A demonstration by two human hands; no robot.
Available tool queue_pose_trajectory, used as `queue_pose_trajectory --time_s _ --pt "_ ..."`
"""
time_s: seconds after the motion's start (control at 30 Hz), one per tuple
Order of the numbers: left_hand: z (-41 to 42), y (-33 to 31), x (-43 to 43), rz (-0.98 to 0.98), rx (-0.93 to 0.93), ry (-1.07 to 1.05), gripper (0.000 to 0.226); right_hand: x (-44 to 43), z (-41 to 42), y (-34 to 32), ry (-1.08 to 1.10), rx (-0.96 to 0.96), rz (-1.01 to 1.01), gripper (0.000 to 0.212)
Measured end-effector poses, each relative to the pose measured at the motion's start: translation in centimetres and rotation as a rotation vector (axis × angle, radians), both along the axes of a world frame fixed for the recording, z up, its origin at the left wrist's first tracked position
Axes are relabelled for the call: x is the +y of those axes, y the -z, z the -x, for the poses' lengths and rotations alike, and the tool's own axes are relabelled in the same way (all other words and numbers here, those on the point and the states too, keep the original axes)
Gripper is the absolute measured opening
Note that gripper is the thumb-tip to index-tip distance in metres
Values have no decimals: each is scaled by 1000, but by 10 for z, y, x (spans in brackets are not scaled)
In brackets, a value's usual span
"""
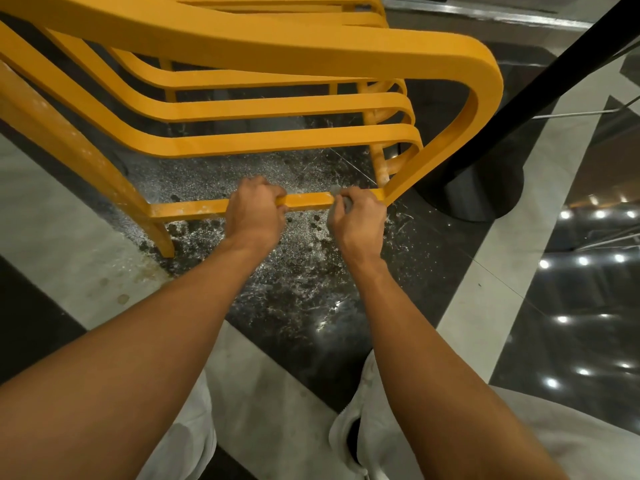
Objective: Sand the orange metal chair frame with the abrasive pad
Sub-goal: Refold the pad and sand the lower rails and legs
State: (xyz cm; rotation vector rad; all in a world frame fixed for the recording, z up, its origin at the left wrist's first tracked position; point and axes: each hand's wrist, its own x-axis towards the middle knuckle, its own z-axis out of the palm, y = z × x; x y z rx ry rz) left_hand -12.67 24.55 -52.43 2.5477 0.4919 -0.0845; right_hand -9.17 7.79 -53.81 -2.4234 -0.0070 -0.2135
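The orange chair frame (311, 50) stands on the floor (304, 299) in front of the person. It has wide curved bars up high and one thin low bar (306, 200) near the floor. The low bar has pale scuff marks on its left part.

The left hand (256, 211) is closed around the low bar, with the fingers curled over the top. The right hand (358, 221) is just beside it, to the right, near the corner where the low bar meets the leg. Its fingers are curled around a small grey pad (335, 190) and press it on the bar. Most of the pad is hidden by the fingers.

The floor is dark and shiny with pale stripes. White dust (214, 178) lies on it under the chair. A black pole (554, 81) with a round foot stands to the right of the chair. The person's light trousers (588, 441) show at the bottom.
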Motion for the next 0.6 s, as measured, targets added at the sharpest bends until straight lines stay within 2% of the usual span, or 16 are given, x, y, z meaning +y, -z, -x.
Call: queue_pose_trajectory --time_s 0.07,0.17,0.33,0.47,0.6 --pt "-2 3 1 11 -2 4 34 -6 0 -2 -40 8 17 15" --pt "-3 6 3 29 -12 -6 34 -13 -9 -2 136 -9 -28 16" --pt "-4 7 2 22 -35 -19 33 -2 1 -6 -72 -3 53 15" --pt "-5 7 2 37 -29 -42 33 -15 -10 -4 164 -16 -27 15" --pt "-4 7 1 19 -47 -39 30 4 4 2 -105 -7 15 15"
